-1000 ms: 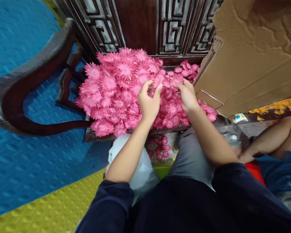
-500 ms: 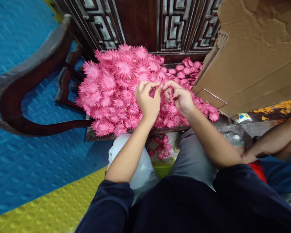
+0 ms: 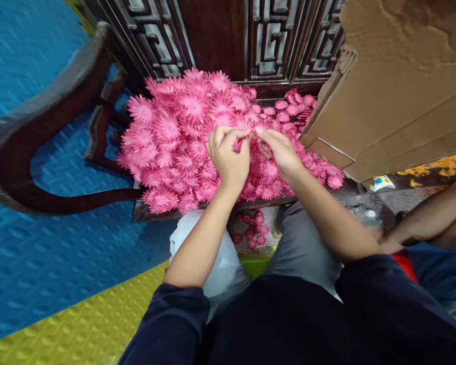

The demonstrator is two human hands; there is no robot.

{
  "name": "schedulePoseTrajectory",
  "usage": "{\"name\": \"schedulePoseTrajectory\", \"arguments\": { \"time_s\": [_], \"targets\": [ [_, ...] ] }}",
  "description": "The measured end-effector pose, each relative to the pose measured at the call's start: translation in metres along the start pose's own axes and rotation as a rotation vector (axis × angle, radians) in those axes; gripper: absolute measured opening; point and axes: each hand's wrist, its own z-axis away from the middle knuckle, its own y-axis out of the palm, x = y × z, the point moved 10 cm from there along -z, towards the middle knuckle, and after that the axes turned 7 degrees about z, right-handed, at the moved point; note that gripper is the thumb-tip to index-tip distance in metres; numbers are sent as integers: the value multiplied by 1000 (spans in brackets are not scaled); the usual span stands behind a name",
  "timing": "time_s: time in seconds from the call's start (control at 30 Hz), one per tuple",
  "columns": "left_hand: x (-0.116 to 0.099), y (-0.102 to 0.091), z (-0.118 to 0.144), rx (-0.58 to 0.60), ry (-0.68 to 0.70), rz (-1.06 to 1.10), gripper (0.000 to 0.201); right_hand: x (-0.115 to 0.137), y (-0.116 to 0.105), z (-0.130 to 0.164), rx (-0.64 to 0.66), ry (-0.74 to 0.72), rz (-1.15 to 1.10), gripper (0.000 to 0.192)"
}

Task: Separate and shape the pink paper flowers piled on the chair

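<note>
Both hands are held over a heap of pink artificial flowers (image 3: 186, 147) with layered, pointed petals. My left hand (image 3: 230, 157) is closed in a pinch, thumb against forefinger; what lies between the tips is too small to make out. Just to its right, my right hand (image 3: 284, 154) is closed too, with thumb and forefinger together close to the left fingertips and the other fingers curled under. Pink shows around its curled fingers, but I cannot tell whether that is held or lies behind. Smaller, flatter pink flower pieces (image 3: 289, 109) spread out to the right of the heap.
The flowers lie on a dark wooden bench (image 3: 155, 215) with a carved back (image 3: 213, 40) and curved armrest (image 3: 15, 152). A cardboard box (image 3: 395, 101) stands at the right. More pink flowers (image 3: 253, 230) lie below, between the knees. Another person's arm (image 3: 433, 218) is at the right, near orange pieces (image 3: 446, 167).
My right hand has turned, its thumb and forefinger now stretched toward the left fingertips. The left hand has shifted slightly left and keeps its pinch.
</note>
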Motion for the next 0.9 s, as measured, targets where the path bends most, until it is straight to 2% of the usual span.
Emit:
{"name": "schedulePoseTrajectory", "arguments": {
  "time_s": [0.07,0.17,0.33,0.43,0.6,0.9],
  "targets": [
    [-2,-1,0,-4,21,-14,11,8,2,1,17,-72,-12,27],
    [-2,0,1,-4,52,-39,11,10,6,1,64,-98,-23,21],
    [0,8,5,47,104,-89,7,6,-4,-2,-27,-111,-25,15],
    [0,11,6,68,111,-88,8,3,-7,-4,-40,-120,-1,12],
    [-2,14,5,104,103,-97,9,-1,-12,-7,-46,-100,-13,4],
    [-8,18,3,175,87,-56,12,-7,-17,-9,-74,-35,-58,4]
  ]
}}
